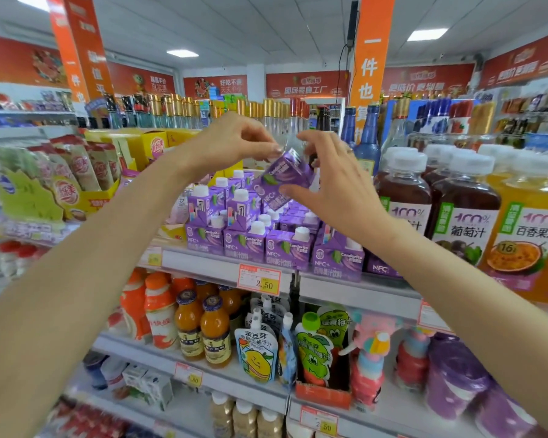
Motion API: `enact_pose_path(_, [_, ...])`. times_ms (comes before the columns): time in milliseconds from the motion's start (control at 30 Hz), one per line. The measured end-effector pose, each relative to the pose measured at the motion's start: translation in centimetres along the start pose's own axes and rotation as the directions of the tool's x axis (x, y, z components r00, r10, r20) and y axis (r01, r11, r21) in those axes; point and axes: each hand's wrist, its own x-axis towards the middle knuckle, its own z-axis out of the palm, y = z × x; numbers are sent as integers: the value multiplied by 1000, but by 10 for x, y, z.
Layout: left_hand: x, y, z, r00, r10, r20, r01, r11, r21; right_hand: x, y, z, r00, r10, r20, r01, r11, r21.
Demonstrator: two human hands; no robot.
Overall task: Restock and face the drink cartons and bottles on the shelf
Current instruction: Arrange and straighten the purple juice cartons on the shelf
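A small purple juice carton (283,175) is held tilted in the air above the top shelf. My left hand (234,140) pinches its upper corner with the fingertips. My right hand (329,184) grips its right side, thumb under the lower front edge. Beneath it stand several matching purple cartons with white caps (257,238), stacked two high in rows along the shelf edge (222,263).
Big juice bottles (462,222) stand just right of the cartons. Yellow boxes of cup drinks (86,181) sit at left. Glass bottles (367,140) line the back. The lower shelves hold orange bottles (214,330) and drink pouches (257,352). A price tag (260,279) hangs on the rail.
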Motion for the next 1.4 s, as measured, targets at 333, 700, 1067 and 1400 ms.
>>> enact_pose_path(333, [-59,-23,-3,992,1,-125,-7,999,-41,-9,-28,29,996,85,14,-82,899,430])
enact_pose_path(700, [-93,-33,3,970,19,-242,60,947,315,-26,-52,65,996,44,-76,-1,873,487])
enact_pose_path(1067, [-108,-45,9,973,11,-231,44,971,233,-54,-66,65,989,48,-143,47,802,596])
enact_pose_path(1400, [-129,-38,18,997,18,-68,-13,997,79,-60,-54,43,951,230,208,-293,452,843])
